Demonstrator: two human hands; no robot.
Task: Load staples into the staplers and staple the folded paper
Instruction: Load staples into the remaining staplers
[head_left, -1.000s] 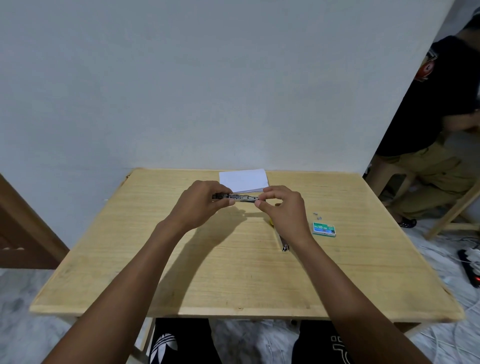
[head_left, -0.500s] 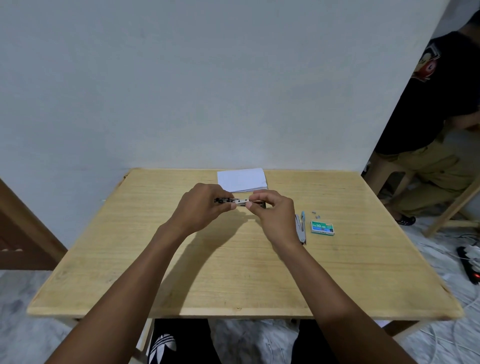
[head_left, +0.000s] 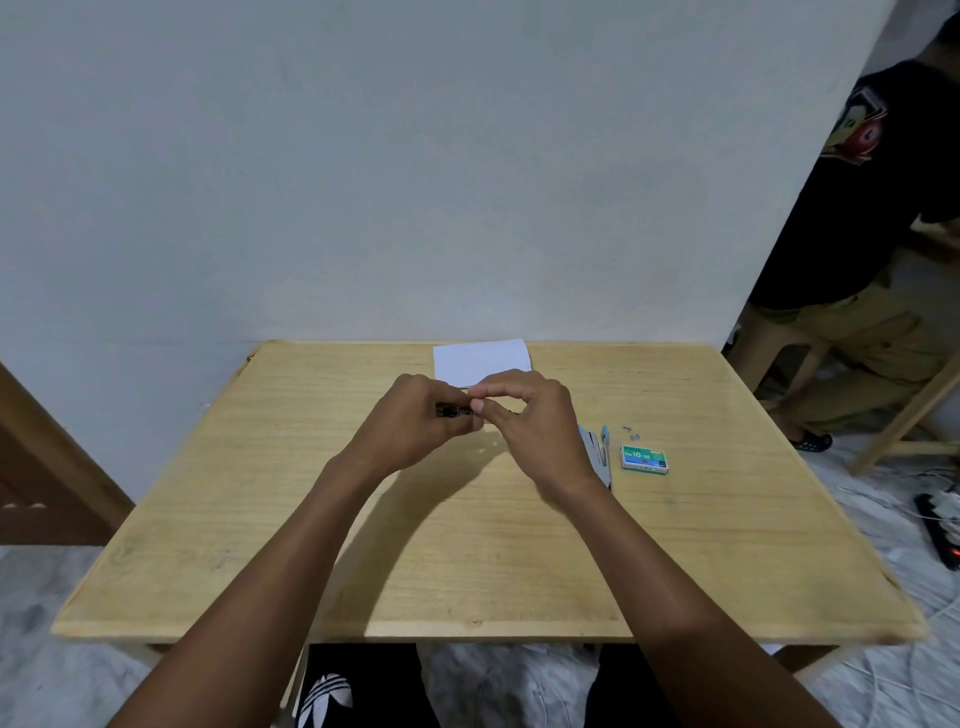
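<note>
Stapler (head_left: 453, 411) pinched between left hand (head_left: 415, 423), right hand (head_left: 540, 423).

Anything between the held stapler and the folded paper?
Nothing visible. The left hand and right hand hold the stapler just short of the folded paper. The second stapler and staple box lie off to the right.

Pale wooden counter (head_left: 363, 545), set against a grey wall. Small dark metal stapler (head_left: 454, 411): over mid-counter, left grip (head_left: 415, 421) curled round one end, right grip (head_left: 540, 431) pinching the other. Folded white paper (head_left: 480, 359): far edge. Grey-blue stapler (head_left: 597, 452): flat beside the right wrist. Green staple box (head_left: 644, 460): just beside it. Loose silver staples (head_left: 629, 429): behind the box
</note>
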